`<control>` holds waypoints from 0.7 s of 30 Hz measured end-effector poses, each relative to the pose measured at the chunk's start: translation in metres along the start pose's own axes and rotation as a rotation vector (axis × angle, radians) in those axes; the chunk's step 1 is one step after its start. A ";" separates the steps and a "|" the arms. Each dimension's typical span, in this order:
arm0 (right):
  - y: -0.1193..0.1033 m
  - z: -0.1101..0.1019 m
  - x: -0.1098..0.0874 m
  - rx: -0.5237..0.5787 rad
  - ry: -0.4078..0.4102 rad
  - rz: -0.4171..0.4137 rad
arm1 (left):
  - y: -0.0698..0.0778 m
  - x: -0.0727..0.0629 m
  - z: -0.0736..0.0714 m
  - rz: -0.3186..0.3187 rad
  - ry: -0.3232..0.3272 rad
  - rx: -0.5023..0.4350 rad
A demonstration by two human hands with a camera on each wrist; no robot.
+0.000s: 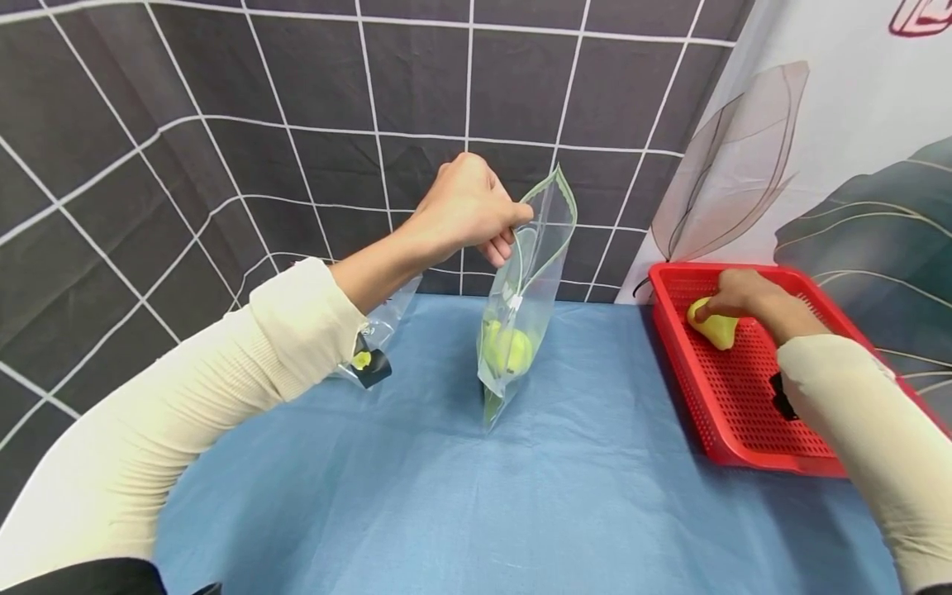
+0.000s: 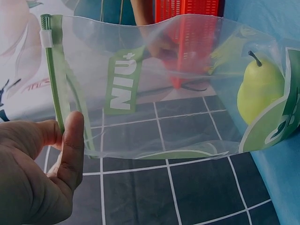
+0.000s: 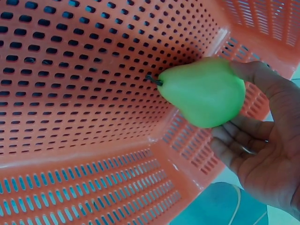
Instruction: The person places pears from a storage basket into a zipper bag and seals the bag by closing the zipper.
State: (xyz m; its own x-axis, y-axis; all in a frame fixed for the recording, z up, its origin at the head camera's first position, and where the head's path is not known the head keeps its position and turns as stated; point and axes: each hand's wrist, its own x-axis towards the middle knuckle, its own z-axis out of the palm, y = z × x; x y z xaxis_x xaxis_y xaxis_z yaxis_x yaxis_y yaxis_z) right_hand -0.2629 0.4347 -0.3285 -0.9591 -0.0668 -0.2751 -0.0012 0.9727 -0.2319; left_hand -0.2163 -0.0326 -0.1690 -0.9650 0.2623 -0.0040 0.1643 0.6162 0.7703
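My left hand (image 1: 476, 202) pinches the green-trimmed top edge of a clear zip bag (image 1: 546, 248), between thumb and fingers in the left wrist view. The bag hangs upright over the blue cloth, its mouth parted. Low inside it sits a yellow-green pear (image 2: 261, 89) with a dark stem. On the right, my right hand (image 1: 759, 299) reaches into a red plastic basket (image 1: 673, 388) and holds another pear (image 3: 204, 91) by its wide end. Thumb and fingers lie on opposite sides of this pear, its stem pointing away from the palm.
Behind the left forearm lies another clear bag (image 1: 387, 322) with a black and yellow print. A small black item (image 1: 783, 398) shows in the basket beside the right sleeve. Dark grid-patterned cloth (image 1: 416, 83) hangs along the back of the blue table (image 1: 446, 512).
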 end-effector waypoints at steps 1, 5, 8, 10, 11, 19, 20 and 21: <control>0.000 0.001 0.000 -0.005 0.001 -0.002 | 0.000 0.000 0.000 -0.001 0.001 0.000; 0.000 0.002 0.001 -0.022 -0.003 0.001 | 0.001 0.000 -0.001 -0.005 0.002 -0.003; 0.000 0.004 0.001 -0.030 -0.008 0.009 | 0.001 0.000 -0.001 -0.007 0.000 -0.004; -0.001 0.004 0.001 -0.033 -0.014 0.010 | 0.001 0.000 -0.001 -0.007 0.001 -0.005; -0.001 0.005 0.001 -0.030 -0.016 0.010 | 0.000 0.000 -0.001 -0.008 0.002 -0.006; -0.006 -0.002 0.000 -0.089 -0.032 0.002 | -0.003 0.000 -0.001 -0.006 0.005 -0.006; -0.006 -0.004 -0.001 -0.104 -0.019 -0.007 | -0.003 0.000 -0.001 -0.009 0.004 -0.005; -0.006 -0.005 -0.003 -0.117 -0.005 -0.014 | -0.003 0.000 -0.001 -0.012 0.003 -0.003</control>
State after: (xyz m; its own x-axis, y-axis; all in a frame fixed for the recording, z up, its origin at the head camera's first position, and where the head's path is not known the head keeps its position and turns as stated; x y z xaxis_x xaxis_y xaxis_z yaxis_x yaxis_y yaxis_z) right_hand -0.2619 0.4301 -0.3213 -0.9574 -0.0817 -0.2771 -0.0482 0.9909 -0.1259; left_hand -0.2175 -0.0357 -0.1706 -0.9674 0.2530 -0.0112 0.1524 0.6170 0.7721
